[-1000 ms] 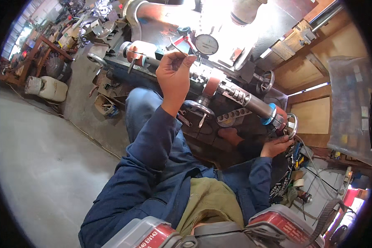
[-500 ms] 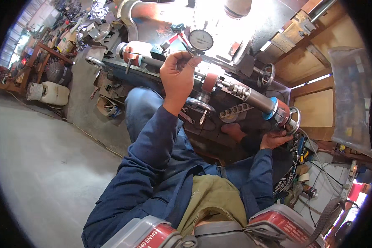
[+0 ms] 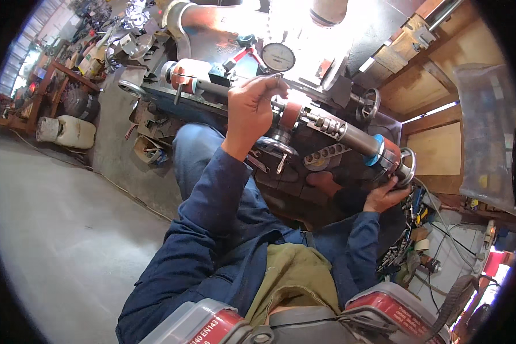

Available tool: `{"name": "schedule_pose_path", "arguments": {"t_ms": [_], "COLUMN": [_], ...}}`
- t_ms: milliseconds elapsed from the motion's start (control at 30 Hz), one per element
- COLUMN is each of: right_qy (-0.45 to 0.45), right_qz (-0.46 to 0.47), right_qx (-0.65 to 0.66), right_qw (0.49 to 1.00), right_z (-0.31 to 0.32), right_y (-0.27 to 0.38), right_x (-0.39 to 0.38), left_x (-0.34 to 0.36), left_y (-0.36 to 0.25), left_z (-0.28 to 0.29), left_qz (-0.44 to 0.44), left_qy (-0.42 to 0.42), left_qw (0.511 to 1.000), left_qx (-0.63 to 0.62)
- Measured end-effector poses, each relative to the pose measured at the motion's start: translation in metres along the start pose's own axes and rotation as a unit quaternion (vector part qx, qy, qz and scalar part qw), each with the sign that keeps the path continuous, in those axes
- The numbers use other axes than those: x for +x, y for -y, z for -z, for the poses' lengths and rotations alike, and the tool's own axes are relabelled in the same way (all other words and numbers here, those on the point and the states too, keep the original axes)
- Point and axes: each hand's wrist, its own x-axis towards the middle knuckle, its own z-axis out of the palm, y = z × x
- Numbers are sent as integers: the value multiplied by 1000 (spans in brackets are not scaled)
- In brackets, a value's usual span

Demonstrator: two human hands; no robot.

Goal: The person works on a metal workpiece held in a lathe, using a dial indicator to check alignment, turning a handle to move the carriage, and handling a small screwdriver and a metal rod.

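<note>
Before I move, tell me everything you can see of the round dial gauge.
The dial gauge is round, with a pale face inside a grey rim that looks like metal. Fine marks show on the face, too small to read; no needle can be made out. Its face is turned toward the camera. In the picture it sits just above the left hand, with a red bracket to its left. Whether the fingers touch it is unclear.

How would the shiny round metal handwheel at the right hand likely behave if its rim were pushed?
The shiny round metal handwheel would probably turn rather than slide, being mounted at the end of the reddish-brown cylindrical housing. Its metal rim suggests stiffness. Its smooth look hints it may feel slippery.
</note>
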Motion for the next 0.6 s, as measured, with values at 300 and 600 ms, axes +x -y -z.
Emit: {"name": "schedule_pose_path", "arguments": {"t_ms": [300,600], "right_qy": [-50,177], "right_qz": [90,-21], "right_qx": [60,13], "right_qw": [993,984], "right_z": [11,-5], "right_y": [35,29], "right_x": [99,120], "left_x": [-3,4], "left_y": [0,-6], "left_z": [1,5], "left_qz": [16,-18], "left_qy": [-58,-7], "left_qw": [998,1000], "left_qx": [30,-10]}}
